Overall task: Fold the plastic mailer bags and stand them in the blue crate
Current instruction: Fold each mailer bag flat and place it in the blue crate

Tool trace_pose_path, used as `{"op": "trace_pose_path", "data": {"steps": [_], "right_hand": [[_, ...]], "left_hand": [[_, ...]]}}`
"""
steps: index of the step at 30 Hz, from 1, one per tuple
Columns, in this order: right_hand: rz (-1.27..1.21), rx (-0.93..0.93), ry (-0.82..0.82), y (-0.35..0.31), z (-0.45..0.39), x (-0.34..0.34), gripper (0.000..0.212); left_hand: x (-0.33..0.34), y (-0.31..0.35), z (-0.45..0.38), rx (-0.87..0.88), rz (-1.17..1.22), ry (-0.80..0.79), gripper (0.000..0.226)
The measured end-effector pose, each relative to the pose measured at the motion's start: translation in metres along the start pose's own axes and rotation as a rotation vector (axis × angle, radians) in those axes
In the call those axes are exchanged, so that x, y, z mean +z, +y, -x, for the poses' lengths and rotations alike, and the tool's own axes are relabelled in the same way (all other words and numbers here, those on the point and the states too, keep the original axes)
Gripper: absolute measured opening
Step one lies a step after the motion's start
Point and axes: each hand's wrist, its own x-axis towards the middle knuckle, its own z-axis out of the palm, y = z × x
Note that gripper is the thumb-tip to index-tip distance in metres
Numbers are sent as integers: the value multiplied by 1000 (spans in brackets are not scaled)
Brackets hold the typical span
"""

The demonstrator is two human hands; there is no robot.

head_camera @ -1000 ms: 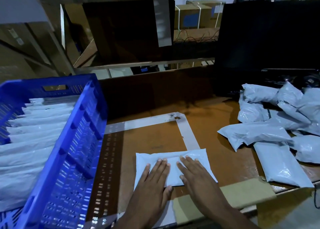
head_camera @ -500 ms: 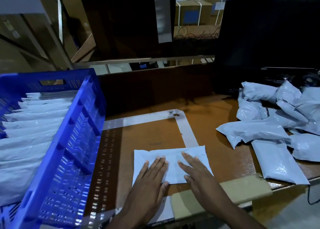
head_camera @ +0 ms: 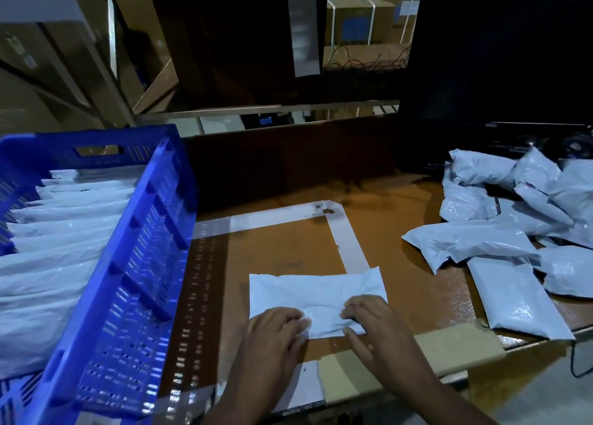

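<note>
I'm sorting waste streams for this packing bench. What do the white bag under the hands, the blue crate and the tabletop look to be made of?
White mailer bag: thin plastic film, going by its soft creases and faint sheen.
Blue slotted crate: rigid moulded plastic, with ribbed, perforated walls.
Orange-brown tabletop: probably laminated or varnished wood board with a slightly glossy finish; pale tape strips are stuck on it.

Brown wooden table (head_camera: 288, 248), white tape strips (head_camera: 348, 241) marking a corner beyond the fingertips. Folded mailer (head_camera: 316, 291) flat under the fingers. Blue crate (head_camera: 141, 264) left of them; loose mailer pile (head_camera: 500, 232) right, monitor (head_camera: 500, 65) behind it.
</note>
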Motion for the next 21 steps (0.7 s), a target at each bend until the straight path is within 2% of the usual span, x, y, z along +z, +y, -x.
{"op": "trace_pose_path", "data": {"steps": [4,10,13,17,21], "right_hand": [[41,30,13,-1,-2,2,19],[-3,96,-22,-7,-14,-7,4],[15,126,-6,-10,-26,-4,20],[124,99,-25,-13,-29,13,34],[190,167,-151,-6,-21,6,57]], "left_hand": [[-2,0,-5,-83,5,-10,18],[-16,4,-14,-112,53,-69,17],[-22,8,-38,-134,32,-54,13],[-2,1,-44,-147,-142,-192,42],[1,-12,-31,-166,-149,-248,67]]}}
